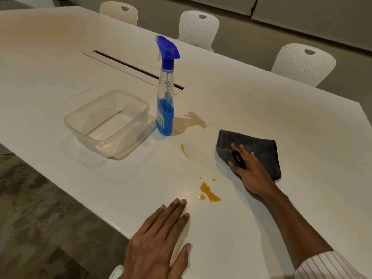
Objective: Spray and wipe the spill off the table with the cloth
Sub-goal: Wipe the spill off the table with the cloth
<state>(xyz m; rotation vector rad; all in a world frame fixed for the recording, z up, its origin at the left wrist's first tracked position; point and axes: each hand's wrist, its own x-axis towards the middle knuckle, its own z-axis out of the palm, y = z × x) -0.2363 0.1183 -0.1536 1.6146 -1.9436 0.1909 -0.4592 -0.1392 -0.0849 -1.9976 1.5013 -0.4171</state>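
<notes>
An orange-brown spill (209,193) lies in blotches on the white table (261,109), with a thin streak (184,151) farther in and a paler smear (196,118) beside the bottle. The spray bottle (166,101), clear with blue liquid and a blue trigger head, stands upright in the middle. A folded dark grey cloth (259,149) lies to the right. My right hand (248,170) rests on the cloth, fingers pinching a fold of its near-left corner. My left hand (159,238) lies flat on the table near the front edge, fingers together, holding nothing.
A clear plastic tub (141,106) sits left of the bottle. A long cable slot (130,64) runs across the table behind them. Three white chairs (198,27) stand along the far side. The table's front-left edge drops to a dark floor (40,218).
</notes>
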